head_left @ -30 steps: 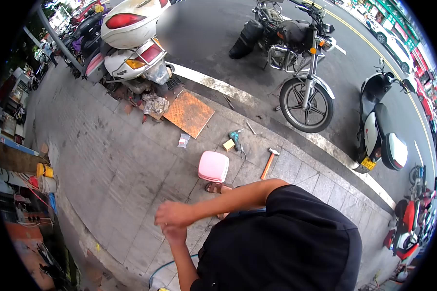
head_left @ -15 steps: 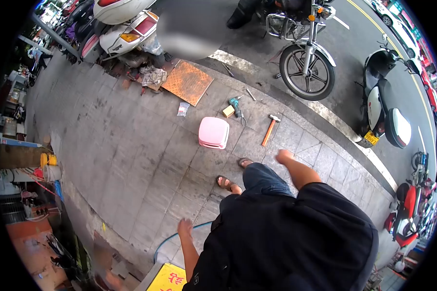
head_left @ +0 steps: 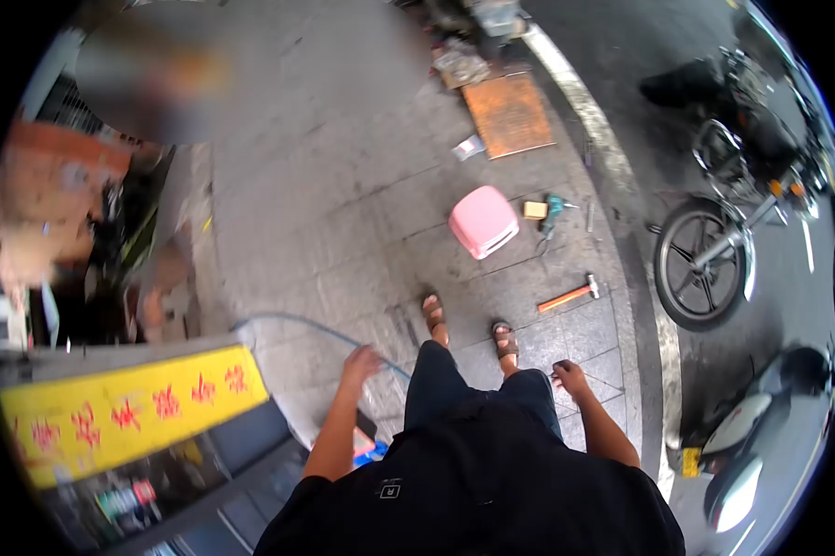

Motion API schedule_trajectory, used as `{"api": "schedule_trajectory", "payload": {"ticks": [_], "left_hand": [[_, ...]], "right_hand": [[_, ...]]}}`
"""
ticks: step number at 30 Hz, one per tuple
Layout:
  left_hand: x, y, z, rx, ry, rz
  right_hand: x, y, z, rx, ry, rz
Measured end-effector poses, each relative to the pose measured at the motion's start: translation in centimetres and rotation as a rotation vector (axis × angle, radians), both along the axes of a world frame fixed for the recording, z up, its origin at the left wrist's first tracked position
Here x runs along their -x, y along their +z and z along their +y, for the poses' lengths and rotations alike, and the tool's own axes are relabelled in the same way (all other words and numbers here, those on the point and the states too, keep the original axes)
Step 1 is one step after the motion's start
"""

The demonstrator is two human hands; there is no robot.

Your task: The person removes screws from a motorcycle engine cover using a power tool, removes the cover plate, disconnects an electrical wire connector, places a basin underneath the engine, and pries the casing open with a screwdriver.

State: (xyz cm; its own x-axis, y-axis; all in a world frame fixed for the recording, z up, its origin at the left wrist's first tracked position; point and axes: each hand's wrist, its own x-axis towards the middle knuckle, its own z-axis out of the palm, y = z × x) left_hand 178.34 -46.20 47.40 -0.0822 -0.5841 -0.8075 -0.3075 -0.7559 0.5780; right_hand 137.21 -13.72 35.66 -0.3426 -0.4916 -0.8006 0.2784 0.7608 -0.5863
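My left hand (head_left: 362,362) hangs out to the left of my legs, above the pavement near a blue hose (head_left: 311,324). Motion smears its fingers. On the other side, my right hand (head_left: 569,376) is beside my right thigh with its fingers curled in; whether they hold anything is hidden. Ahead of my feet stands a pink plastic stool (head_left: 484,222). To its right lie a small yellowish block (head_left: 534,210) and a green power drill (head_left: 553,211). A hammer (head_left: 566,297) with an orange handle rests on the paving, nearer to my right hand. Neither hand touches these things.
A rusty orange board (head_left: 508,115) and a small plastic packet (head_left: 468,147) lie farther ahead. Along the kerb on the right are a motorcycle (head_left: 705,264) and a scooter (head_left: 746,431). A yellow sign (head_left: 135,408) with red characters tops a dark stand at left.
My view has swung left, so the stool, tools and motorcycle sit farther right. The yellow sign shows much more. My feet have shifted, and both hands remain away from the tools.
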Motion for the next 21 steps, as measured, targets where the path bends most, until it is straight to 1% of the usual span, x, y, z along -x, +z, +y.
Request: {"api": "schedule_trajectory", "payload": {"ticks": [1, 2, 3, 4, 5, 6, 7, 8, 9, 10, 11, 12, 13, 14, 15, 16, 17, 19, 21], "left_hand": [[2.8, 1.1, 2.1, 0.074, -0.087, 0.130], [5.9, 3.5, 3.7, 0.063, -0.219, 0.124], [7.1, 3.8, 6.0, 0.164, -0.378, 0.219], [8.0, 4.0, 8.1, 0.280, -0.530, 0.302], [8.5, 5.0, 10.1, 0.309, -0.646, 0.224], [8.2, 4.8, 12.4, 0.335, -0.591, 0.181], [7.7, 4.6, 14.7, 0.352, -0.546, 0.143], [6.7, 4.4, 17.0, 0.362, -0.464, 0.130], [5.2, 3.9, 19.0, 0.211, -0.229, 0.163], [3.7, 2.9, 20.9, 0.064, 0.002, 0.209], [0.2, -3.1, 25.4, 0.175, 0.259, 0.372], [-2.1, -5.4, 28.3, 0.042, 0.450, 0.207], [-8.4, -15.2, 34.2, 0.084, 0.627, 0.888], [-6.9, -10.5, 36.8, 0.074, 0.870, 0.144], [-7.6, -8.7, 39.7, 0.015, 1.075, -0.012], [-8.3, -7.7, 43.4, -0.029, 1.302, -0.039], [-8.5, -6.7, 47.3, -0.034, 1.444, -0.077], [-8.3, -6.4, 55.5, -0.039, 1.535, -0.086], [-6.8, -6.9, 63.2, -0.054, 1.579, -0.087]], "right_hand": [[1.7, -1.1, 0.8, -0.002, 0.068, -0.010], [2.9, -1.6, 1.4, -0.031, 0.124, 0.012], [4.3, -1.5, 1.6, -0.106, 0.174, 0.036], [6.2, -3.5, 2.5, -0.191, 0.195, 0.062], [7.8, -2.9, 1.9, -0.229, 0.190, 0.028], [8.9, -2.7, 1.6, -0.253, 0.144, 0.001], [10.0, -2.5, 0.8, -0.248, 0.237, 0.014], [10.8, -2.1, 0.1, -0.264, 0.253, 0.002], [11.2, -1.7, -0.8, -0.280, 0.257, -0.006], [11.3, -1.0, -2.0, -0.273, 0.322, 0.015], [11.0, -0.2, -3.2, -0.263, 0.367, 0.017], [10.7, 0.4, -4.4, -0.257, 0.416, 0.022], [10.4, 0.9, -6.1, -0.256, 0.489, 0.048], [9.8, 1.5, -7.8, -0.243, 0.612, 0.060], [8.9, 2.0, -9.4, -0.238, 0.739, 0.071], [8.2, 1.7, -10.7, -0.170, 0.762, 0.032], [6.5, 2.7, -12.2, -0.133, 0.864, 0.115], [3.8, 1.3, -15.2, -0.012, 1.044, 0.175], [-0.3, -0.4, -17.8, 0.042, 1.197, 0.275]]}}
